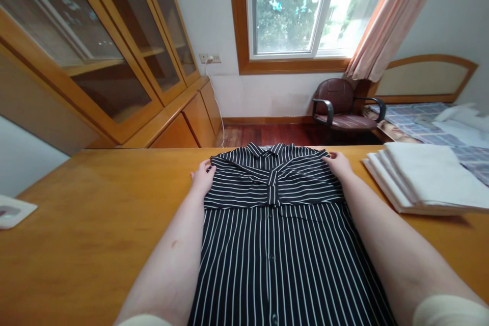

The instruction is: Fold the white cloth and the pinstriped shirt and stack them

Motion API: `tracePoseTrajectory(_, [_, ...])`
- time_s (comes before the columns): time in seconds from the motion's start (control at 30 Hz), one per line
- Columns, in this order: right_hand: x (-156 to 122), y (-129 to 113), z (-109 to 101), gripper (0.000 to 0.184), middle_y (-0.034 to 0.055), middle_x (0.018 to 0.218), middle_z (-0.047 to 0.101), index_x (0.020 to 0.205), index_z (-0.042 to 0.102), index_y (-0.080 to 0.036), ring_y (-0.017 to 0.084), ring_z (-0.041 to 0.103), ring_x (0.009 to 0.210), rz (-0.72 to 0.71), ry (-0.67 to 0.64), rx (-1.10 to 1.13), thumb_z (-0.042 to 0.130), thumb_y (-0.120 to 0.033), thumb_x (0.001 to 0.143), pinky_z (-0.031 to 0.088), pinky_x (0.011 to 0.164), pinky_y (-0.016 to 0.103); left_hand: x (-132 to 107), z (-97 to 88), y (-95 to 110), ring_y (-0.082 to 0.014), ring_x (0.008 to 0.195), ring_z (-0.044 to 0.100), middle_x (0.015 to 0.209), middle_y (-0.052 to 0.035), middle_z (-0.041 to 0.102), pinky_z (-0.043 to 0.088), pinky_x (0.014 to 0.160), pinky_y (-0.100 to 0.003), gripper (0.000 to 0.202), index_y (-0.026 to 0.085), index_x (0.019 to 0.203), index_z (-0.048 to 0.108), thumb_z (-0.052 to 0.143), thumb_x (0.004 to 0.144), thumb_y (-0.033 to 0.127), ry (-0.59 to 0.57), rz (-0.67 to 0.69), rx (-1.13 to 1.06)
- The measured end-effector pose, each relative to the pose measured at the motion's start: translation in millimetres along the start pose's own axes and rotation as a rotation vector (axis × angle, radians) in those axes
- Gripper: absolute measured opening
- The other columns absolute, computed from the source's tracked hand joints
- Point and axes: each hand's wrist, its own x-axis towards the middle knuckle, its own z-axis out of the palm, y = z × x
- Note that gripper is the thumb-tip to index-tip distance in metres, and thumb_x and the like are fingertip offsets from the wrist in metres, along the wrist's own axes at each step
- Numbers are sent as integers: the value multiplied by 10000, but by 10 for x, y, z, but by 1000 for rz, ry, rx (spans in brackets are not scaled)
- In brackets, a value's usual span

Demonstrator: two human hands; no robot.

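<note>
The left hand (204, 175) pinches one shoulder edge of a black, white-striped, button-front cloth shirt (237, 260) between thumb and fingers; the right hand (338, 164) pinches the opposite shoulder corner the same way. The shirt lies flat between the two hands, its collar just beyond them, its gathered tie front directly between them, and its body running back between the forearms. Under both hands is a yellow-brown wooden table (95, 214). Just right of the right hand sits a stack of folded white cloths (431, 173). Well left of the left hand, a flat white object (15, 211) is cut off by the view. Past the right hand, beyond the table, stands a maroon padded chair with black armrests (336, 102); farther right is a bed with blue plaid bedding (428, 122).
</note>
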Motion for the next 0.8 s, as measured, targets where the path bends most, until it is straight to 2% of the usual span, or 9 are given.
tracePoseTrajectory(0.1, [30, -34, -36, 542, 107, 922, 690, 1115, 617, -134, 238, 641, 835, 17, -34, 37, 697, -386, 642, 472, 761, 339, 2, 11, 17, -204, 1079, 593, 1204, -129, 602, 382, 1010, -427, 428, 189, 1248, 435, 512, 835, 271, 3, 35, -267])
tracePoseTrajectory(0.17, [32, -62, -74, 447, 84, 827, 698, 1005, 667, -145, 225, 643, 781, 14, -59, 94, 699, -386, 630, 474, 719, 321, -3, 20, 30, -189, 1042, 612, 1242, -134, 572, 442, 955, -372, 454, 190, 1267, 413, 514, 830, 262, 13, 52, -344])
tracePoseTrajectory(0.23, [21, -92, -109, 365, 77, 762, 696, 860, 698, -151, 228, 641, 753, 21, -91, 150, 705, -413, 605, 473, 685, 317, -16, 25, 50, -225, 1103, 576, 1251, -137, 566, 414, 987, -405, 440, 192, 1246, 451, 524, 826, 302, 65, 21, -221])
tracePoseTrajectory(0.33, [-14, -122, -129, 341, 66, 707, 686, 724, 695, -163, 231, 628, 729, 24, -105, 179, 721, -457, 553, 463, 656, 319, -35, 26, 80, -336, 1276, 397, 1271, -157, 553, 277, 1057, -540, 414, 184, 1168, 548, 520, 816, 402, 133, -79, 129])
tracePoseTrajectory(0.4, [-51, -115, -117, 308, 45, 660, 670, 680, 688, -173, 214, 609, 685, -7, -91, 173, 705, -455, 557, 442, 623, 304, -38, 26, 86, -381, 1333, 282, 1322, -144, 516, 186, 1066, -609, 407, 201, 1115, 592, 515, 804, 452, 120, -115, 265])
tracePoseTrajectory(0.47, [-100, -87, -95, 284, 16, 566, 623, 632, 671, -178, 185, 566, 599, -43, -62, 168, 666, -458, 588, 406, 568, 287, -36, 23, 82, -397, 1343, 244, 1346, -115, 501, 144, 1060, -642, 374, 229, 1062, 616, 534, 782, 462, 97, -108, 304])
tracePoseTrajectory(0.57, [-187, -36, -70, 307, -14, 458, 522, 590, 637, -176, 155, 486, 518, -73, 57, 186, 609, -480, 629, 352, 513, 272, -36, 8, 84, -379, 1329, 286, 1296, -113, 547, 137, 1048, -659, 327, 243, 1037, 605, 556, 767, 421, 85, -88, 304])
tracePoseTrajectory(0.63, [-240, -20, -71, 312, -12, 479, 522, 616, 634, -172, 155, 482, 538, -81, 128, 240, 591, -479, 646, 344, 517, 267, -43, -6, 108, -349, 1288, 369, 1248, -125, 579, 133, 1051, -648, 308, 235, 1052, 579, 525, 793, 392, 72, -85, 289])
tracePoseTrajectory(0.8, [-303, -30, -101, 309, 5, 583, 576, 678, 635, -162, 162, 508, 608, -78, 130, 380, 589, -468, 659, 353, 554, 262, -50, -25, 174, -279, 1158, 530, 1193, -117, 620, 103, 1073, -602, 281, 221, 1086, 511, 471, 845, 358, 20, -102, 214])
